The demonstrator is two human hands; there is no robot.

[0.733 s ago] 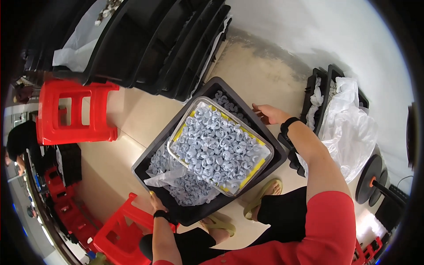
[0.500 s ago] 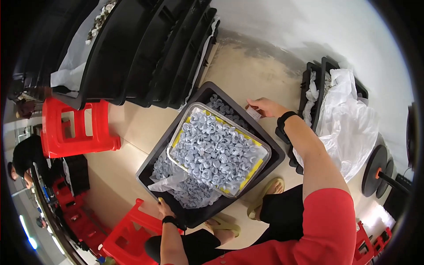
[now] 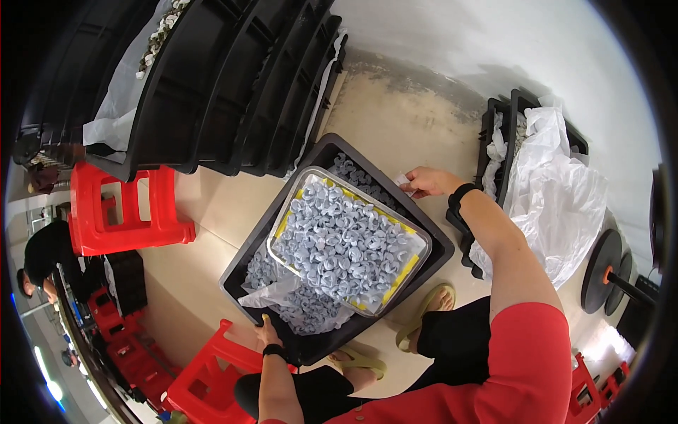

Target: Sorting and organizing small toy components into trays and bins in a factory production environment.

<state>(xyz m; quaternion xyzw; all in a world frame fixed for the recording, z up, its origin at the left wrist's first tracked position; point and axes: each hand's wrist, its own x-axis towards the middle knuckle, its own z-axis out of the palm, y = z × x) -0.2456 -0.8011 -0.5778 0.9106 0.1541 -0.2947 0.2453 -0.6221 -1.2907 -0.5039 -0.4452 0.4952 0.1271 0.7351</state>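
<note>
A black plastic crate (image 3: 236, 263) sits tilted in front of me, with many small blue-grey curled pieces inside it. A clear tray (image 3: 270, 249) with a yellow lining rests across the crate, heaped with the same blue-grey pieces (image 3: 339, 244). At the crate's near left corner, my left hand (image 3: 268, 332) is closed on the rim; part of its fingers is hidden. My right hand (image 3: 429, 181) pinches a small white paper label (image 3: 402, 181) beside the crate's far right wall. A translucent plastic sheet (image 3: 275, 291) lies among the pieces in the crate.
Tall stacked black crates (image 3: 233, 92) stand at the far left. Red stools (image 3: 131, 212) are on the left and near my left knee. Black crates (image 3: 519, 113) draped with white plastic (image 3: 554, 191) lean by the right wall. A dumbbell-like object (image 3: 604, 272) lies farther right.
My right hand has turned and shifted slightly, and the label now points toward the crate wall, showing less of its face. My left hand's fingers have moved a little at the rim.
</note>
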